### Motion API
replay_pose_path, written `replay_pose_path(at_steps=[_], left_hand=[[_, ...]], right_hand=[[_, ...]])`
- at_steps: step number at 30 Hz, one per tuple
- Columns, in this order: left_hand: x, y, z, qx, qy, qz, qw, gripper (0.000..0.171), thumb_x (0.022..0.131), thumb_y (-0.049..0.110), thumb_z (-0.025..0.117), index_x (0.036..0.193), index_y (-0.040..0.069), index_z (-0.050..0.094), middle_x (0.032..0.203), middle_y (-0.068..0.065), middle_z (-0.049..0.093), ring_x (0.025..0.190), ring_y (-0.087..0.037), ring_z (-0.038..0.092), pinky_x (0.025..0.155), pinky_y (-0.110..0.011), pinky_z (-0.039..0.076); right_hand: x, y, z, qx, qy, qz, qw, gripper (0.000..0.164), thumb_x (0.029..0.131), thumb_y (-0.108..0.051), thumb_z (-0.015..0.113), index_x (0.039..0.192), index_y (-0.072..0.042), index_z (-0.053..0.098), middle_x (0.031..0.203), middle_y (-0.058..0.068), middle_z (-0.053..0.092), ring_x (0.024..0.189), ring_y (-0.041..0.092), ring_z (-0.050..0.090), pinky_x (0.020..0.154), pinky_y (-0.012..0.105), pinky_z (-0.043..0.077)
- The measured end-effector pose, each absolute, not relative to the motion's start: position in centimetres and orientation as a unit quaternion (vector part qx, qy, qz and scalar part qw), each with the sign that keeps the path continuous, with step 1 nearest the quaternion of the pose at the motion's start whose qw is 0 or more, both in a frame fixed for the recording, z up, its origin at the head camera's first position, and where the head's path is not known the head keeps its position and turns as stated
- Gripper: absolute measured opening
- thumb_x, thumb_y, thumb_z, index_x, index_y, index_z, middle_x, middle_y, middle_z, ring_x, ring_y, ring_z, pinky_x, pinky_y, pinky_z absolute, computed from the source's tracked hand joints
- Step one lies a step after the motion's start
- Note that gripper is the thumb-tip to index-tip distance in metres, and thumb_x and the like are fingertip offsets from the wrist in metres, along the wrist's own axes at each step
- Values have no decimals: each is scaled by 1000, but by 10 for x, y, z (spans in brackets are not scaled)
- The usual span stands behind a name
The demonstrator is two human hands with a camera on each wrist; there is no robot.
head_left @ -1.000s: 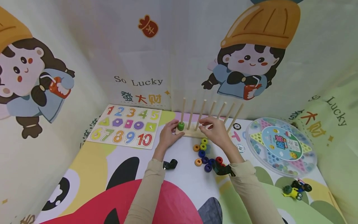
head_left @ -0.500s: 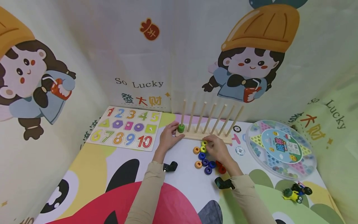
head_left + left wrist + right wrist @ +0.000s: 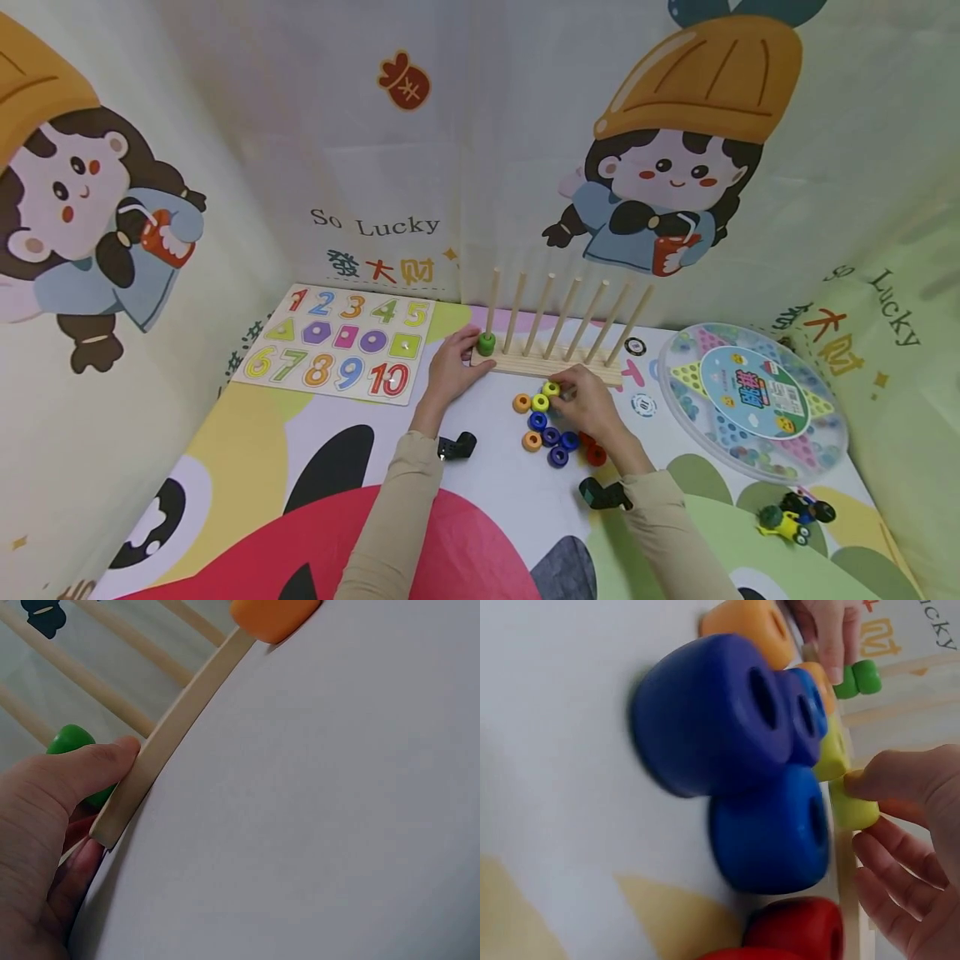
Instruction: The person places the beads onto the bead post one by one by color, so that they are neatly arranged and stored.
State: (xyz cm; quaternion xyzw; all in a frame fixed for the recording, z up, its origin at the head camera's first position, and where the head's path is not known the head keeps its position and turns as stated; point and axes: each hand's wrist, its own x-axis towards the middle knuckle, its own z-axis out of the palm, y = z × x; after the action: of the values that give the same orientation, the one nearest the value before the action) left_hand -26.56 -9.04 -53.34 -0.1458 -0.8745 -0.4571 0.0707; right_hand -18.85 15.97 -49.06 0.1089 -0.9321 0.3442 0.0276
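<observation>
A wooden peg stand [image 3: 546, 364] with several upright pegs stands near the back wall, two green beads [image 3: 487, 343] stacked on its leftmost peg. My left hand [image 3: 450, 371] grips the stand's left end, thumb against the front edge in the left wrist view and fingers behind. In front of the stand, my right hand [image 3: 588, 404] pinches a yellow bead [image 3: 853, 804] between thumb and a finger, low by the table. Another yellow bead [image 3: 540, 403] lies beside it. Close by are orange beads [image 3: 532, 441], blue and purple beads [image 3: 558, 456], and red beads [image 3: 596, 455], partly behind the right hand.
A number puzzle board [image 3: 336, 343] lies to the left. On the right sit a round marble game box [image 3: 753, 402] and small toy figures [image 3: 795, 515]. Round chips [image 3: 643, 404] lie between stand and box. A printed cloth wall rises behind.
My right hand has come down from the pegs to the yellow beads and now pinches one. The neighbouring yellow and orange beads have shifted slightly left. The left hand stays at the stand's end.
</observation>
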Motion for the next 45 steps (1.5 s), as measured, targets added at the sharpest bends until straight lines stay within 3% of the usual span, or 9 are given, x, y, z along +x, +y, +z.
replay_pose_path(at_steps=[9,15,25,34,40,45], left_hand=[[-265,-89,-533,-147,-875,-455,78,59,81,26,83,128,-3,63,142,-8,53,130,-25,48,96,-36,50],[-264,-91,-532,-145,-873,-460,71,59,82,27,82,129,-3,62,143,-7,53,130,-25,48,98,-36,49],[-259,-93,-533,-146,-871,-464,74,58,81,26,82,127,-4,63,140,-10,55,127,-28,50,97,-41,49],[-261,-93,-533,-141,-873,-460,78,59,82,28,82,128,-3,63,142,-11,53,128,-27,50,97,-41,50],[-263,-92,-536,-143,-876,-455,75,60,82,28,82,129,-3,62,142,-9,53,126,-26,51,94,-37,52],[-266,-89,-534,-143,-874,-458,73,59,81,27,83,128,-3,63,142,-9,53,126,-26,51,94,-36,52]], right_hand=[[-189,159,-477,86,-904,417,40,29,80,-4,77,107,3,71,102,16,62,90,29,66,78,41,59],[-191,154,-462,95,-885,448,85,29,81,-2,76,109,3,71,103,17,62,93,33,66,75,40,60],[-194,138,-428,104,-856,484,149,29,83,-2,76,111,3,71,106,17,69,94,32,67,76,49,58],[-209,116,-387,129,-814,522,217,23,83,-3,76,106,2,73,101,16,72,90,28,68,72,36,57],[-217,105,-368,150,-799,529,243,23,83,-1,76,106,5,72,103,18,69,91,30,68,74,45,58],[-226,99,-355,155,-800,511,273,24,85,-2,74,107,5,71,104,17,69,92,29,67,76,45,58]])
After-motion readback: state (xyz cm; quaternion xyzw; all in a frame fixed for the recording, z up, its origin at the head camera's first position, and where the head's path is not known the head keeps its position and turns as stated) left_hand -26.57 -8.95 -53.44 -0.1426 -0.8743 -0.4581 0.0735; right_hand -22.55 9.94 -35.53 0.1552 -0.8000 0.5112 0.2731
